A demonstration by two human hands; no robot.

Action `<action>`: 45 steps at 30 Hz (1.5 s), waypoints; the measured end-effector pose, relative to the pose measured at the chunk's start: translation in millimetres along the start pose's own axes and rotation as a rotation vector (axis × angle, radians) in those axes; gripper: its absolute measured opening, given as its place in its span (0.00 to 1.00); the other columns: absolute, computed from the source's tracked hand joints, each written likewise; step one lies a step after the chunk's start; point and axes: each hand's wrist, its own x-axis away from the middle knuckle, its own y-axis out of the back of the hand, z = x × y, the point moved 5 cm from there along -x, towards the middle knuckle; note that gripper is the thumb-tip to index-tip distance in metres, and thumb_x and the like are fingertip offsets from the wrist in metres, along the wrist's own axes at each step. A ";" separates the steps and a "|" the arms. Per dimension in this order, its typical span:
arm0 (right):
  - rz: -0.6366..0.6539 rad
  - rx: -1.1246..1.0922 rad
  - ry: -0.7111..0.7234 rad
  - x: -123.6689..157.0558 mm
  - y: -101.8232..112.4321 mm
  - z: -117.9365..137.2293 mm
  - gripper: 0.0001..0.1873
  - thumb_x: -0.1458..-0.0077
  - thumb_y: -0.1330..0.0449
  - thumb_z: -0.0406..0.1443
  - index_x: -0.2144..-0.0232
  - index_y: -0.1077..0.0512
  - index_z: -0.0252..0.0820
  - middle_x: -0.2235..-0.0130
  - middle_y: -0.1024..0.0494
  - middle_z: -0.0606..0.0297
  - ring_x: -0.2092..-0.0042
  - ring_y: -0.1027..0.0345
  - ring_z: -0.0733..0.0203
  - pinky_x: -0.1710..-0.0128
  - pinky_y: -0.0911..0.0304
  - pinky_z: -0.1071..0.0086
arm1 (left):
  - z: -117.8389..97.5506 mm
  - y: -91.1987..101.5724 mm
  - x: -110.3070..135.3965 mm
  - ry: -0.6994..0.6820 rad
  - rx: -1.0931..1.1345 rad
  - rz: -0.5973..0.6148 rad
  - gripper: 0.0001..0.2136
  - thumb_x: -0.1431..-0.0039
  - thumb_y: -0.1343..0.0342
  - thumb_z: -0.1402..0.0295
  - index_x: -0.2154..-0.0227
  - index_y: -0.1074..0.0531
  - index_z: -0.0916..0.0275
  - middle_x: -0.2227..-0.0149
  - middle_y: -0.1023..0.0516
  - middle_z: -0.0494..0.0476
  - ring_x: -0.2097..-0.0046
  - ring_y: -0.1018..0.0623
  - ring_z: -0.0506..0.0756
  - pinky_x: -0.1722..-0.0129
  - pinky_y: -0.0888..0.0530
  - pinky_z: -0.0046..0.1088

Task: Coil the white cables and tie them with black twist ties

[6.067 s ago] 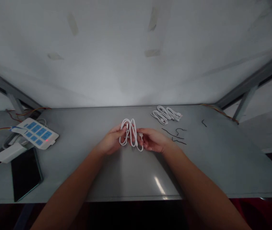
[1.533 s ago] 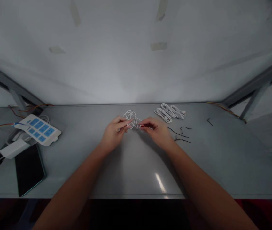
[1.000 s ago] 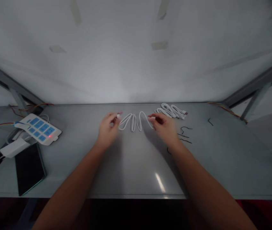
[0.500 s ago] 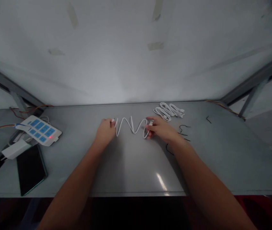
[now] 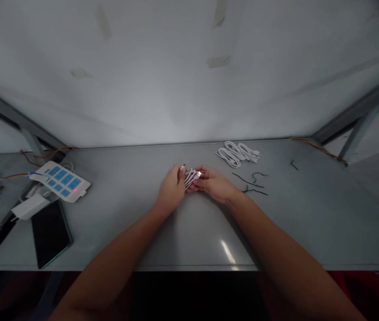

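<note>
A white USB cable [image 5: 191, 179] is bunched into short folds between my two hands, just over the middle of the table. My left hand [image 5: 172, 187] is closed on its left end, where a small plug pokes up by the thumb. Closed on the other side, my right hand [image 5: 214, 183] holds the end with the metal USB plug. Fingers hide part of the folds. Several black twist ties [image 5: 247, 179] lie to the right of my right hand. Behind them rests a pile of coiled white cables [image 5: 238, 154].
On the left, a white power strip [image 5: 63, 180] with blue sockets and a red light lies beside a white charger [image 5: 30, 206] and a dark phone [image 5: 51, 234]. One more black tie [image 5: 294, 165] is at the right. A pale wall [image 5: 176, 89] closes off the table's back.
My hands have come together, mostly by the left moving right. The cable, stretched in a zigzag before, is now gathered into a compact bundle. The view has shifted slightly.
</note>
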 end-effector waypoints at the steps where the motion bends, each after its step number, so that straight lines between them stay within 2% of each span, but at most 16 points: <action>1: 0.009 -0.031 0.011 0.1 -1.6 1.9 0.23 0.57 0.22 0.39 0.63 0.29 0.42 0.67 0.18 0.65 0.68 0.22 0.60 0.58 0.23 0.61 | -0.6 1.7 -0.7 -0.013 0.028 -0.014 0.14 0.26 0.58 0.60 0.55 0.28 0.60 0.61 0.20 0.58 0.60 0.22 0.56 0.58 0.28 0.33; 5: 0.028 -0.070 0.044 -0.5 -7.4 6.5 0.19 0.46 0.29 0.49 0.66 0.28 0.42 0.67 0.18 0.62 0.67 0.23 0.59 0.58 0.23 0.59 | -3.5 2.2 -2.4 -0.094 0.121 -0.003 0.16 0.26 0.56 0.59 0.49 0.26 0.58 0.55 0.18 0.58 0.55 0.20 0.56 0.53 0.26 0.32; 8: -0.040 -0.040 0.072 -2.5 -5.9 4.2 0.19 0.43 0.32 0.51 0.65 0.29 0.43 0.69 0.20 0.64 0.70 0.25 0.60 0.63 0.23 0.60 | -7.3 -0.2 -2.1 -0.183 0.076 0.015 0.17 0.26 0.54 0.60 0.46 0.24 0.57 0.52 0.19 0.59 0.52 0.21 0.56 0.50 0.27 0.32; 13: -0.068 0.008 0.017 -2.6 -7.8 -5.0 0.21 0.39 0.37 0.54 0.63 0.30 0.43 0.71 0.22 0.67 0.73 0.27 0.62 0.67 0.21 0.59 | -11.7 -0.7 -1.9 -0.244 -0.007 0.017 0.12 0.30 0.47 0.65 0.54 0.18 0.57 0.60 0.21 0.57 0.62 0.22 0.53 0.59 0.27 0.29; 19: -0.036 0.040 0.018 -1.0 -13.2 -4.2 0.23 0.40 0.37 0.56 0.64 0.29 0.42 0.72 0.23 0.67 0.74 0.27 0.63 0.68 0.22 0.61 | -14.8 7.7 -2.9 -0.226 0.114 -0.040 0.06 0.37 0.37 0.68 0.64 0.15 0.55 0.59 0.20 0.55 0.60 0.20 0.51 0.58 0.25 0.28; 22: -0.083 -0.013 0.066 -2.9 -9.2 -2.1 0.21 0.39 0.37 0.53 0.66 0.30 0.42 0.73 0.24 0.68 0.76 0.29 0.64 0.71 0.23 0.62 | -16.9 8.5 -3.6 -0.244 0.165 -0.043 0.06 0.36 0.38 0.66 0.63 0.16 0.57 0.60 0.20 0.56 0.59 0.20 0.52 0.56 0.24 0.28; 24: -0.147 -0.041 0.086 -3.7 -5.6 -1.6 0.19 0.38 0.37 0.51 0.67 0.30 0.42 0.73 0.23 0.68 0.77 0.30 0.65 0.71 0.24 0.64 | -18.3 8.6 -3.6 -0.259 0.182 -0.055 0.10 0.33 0.42 0.64 0.57 0.17 0.58 0.56 0.20 0.58 0.55 0.20 0.54 0.53 0.25 0.30; 26: -0.193 -0.034 0.101 -3.4 -4.7 -0.1 0.18 0.38 0.38 0.50 0.67 0.29 0.42 0.72 0.22 0.66 0.76 0.29 0.64 0.71 0.26 0.66 | -17.0 7.3 -3.6 -0.226 0.205 -0.040 0.15 0.30 0.46 0.61 0.49 0.20 0.60 0.54 0.20 0.61 0.55 0.20 0.55 0.54 0.24 0.30; 28: -0.174 0.042 0.105 -1.7 -7.1 4.7 0.20 0.37 0.40 0.53 0.66 0.29 0.42 0.72 0.21 0.64 0.75 0.28 0.63 0.70 0.27 0.65 | -12.0 3.1 -4.2 -0.121 0.242 0.037 0.20 0.29 0.50 0.57 0.43 0.24 0.61 0.56 0.19 0.61 0.64 0.21 0.53 0.64 0.24 0.28; 31: -0.105 0.493 0.155 7.1 -3.6 27.0 0.22 0.34 0.47 0.54 0.64 0.27 0.43 0.72 0.21 0.63 0.72 0.28 0.60 0.66 0.29 0.63 | -1.8 -2.7 -4.3 0.065 0.296 0.171 0.22 0.29 0.53 0.54 0.46 0.23 0.64 0.70 0.22 0.55 0.77 0.29 0.50 0.75 0.31 0.26; 34: -0.251 1.142 0.309 28.0 30.8 69.6 0.13 0.35 0.44 0.44 0.66 0.26 0.43 0.64 0.19 0.59 0.61 0.26 0.55 0.56 0.32 0.60 | 8.0 -1.3 -4.9 0.188 0.383 0.160 0.22 0.32 0.49 0.51 0.54 0.20 0.64 0.73 0.24 0.54 0.76 0.30 0.50 0.74 0.32 0.25; 36: -0.438 1.340 0.297 46.4 72.5 95.7 0.06 0.40 0.40 0.38 0.62 0.24 0.44 0.58 0.19 0.57 0.55 0.26 0.52 0.52 0.32 0.58 | 14.0 -1.1 -5.0 0.249 0.470 0.137 0.23 0.34 0.47 0.49 0.55 0.19 0.64 0.70 0.23 0.55 0.74 0.30 0.49 0.74 0.33 0.25; 38: -0.670 1.496 0.201 65.6 119.2 113.4 0.08 0.49 0.33 0.36 0.64 0.24 0.45 0.58 0.21 0.56 0.52 0.27 0.46 0.49 0.34 0.52 | 17.8 -3.0 -4.7 0.286 0.557 0.146 0.24 0.37 0.45 0.47 0.55 0.19 0.64 0.70 0.23 0.55 0.75 0.33 0.48 0.75 0.35 0.24; 41: -0.807 1.530 -0.008 82.5 176.0 112.9 0.12 0.59 0.27 0.35 0.76 0.28 0.44 0.67 0.24 0.54 0.53 0.28 0.36 0.52 0.35 0.43 | 19.1 -4.7 -3.9 0.307 0.695 0.171 0.26 0.42 0.40 0.45 0.57 0.18 0.64 0.69 0.23 0.56 0.74 0.34 0.48 0.74 0.36 0.24; 43: -0.753 1.460 -0.106 83.4 199.6 99.8 0.14 0.59 0.27 0.36 0.81 0.31 0.44 0.74 0.27 0.59 0.61 0.26 0.40 0.56 0.34 0.44 | 18.7 -4.1 -3.0 0.320 0.751 0.192 0.25 0.46 0.37 0.44 0.60 0.17 0.63 0.66 0.21 0.58 0.72 0.32 0.48 0.73 0.35 0.25; 45: -0.695 1.387 -0.096 81.1 213.5 88.1 0.15 0.56 0.28 0.36 0.84 0.31 0.44 0.79 0.30 0.62 0.65 0.26 0.45 0.59 0.34 0.47 | 18.6 -2.7 -2.0 0.327 0.751 0.215 0.23 0.47 0.35 0.45 0.63 0.17 0.61 0.65 0.20 0.58 0.71 0.31 0.49 0.73 0.34 0.25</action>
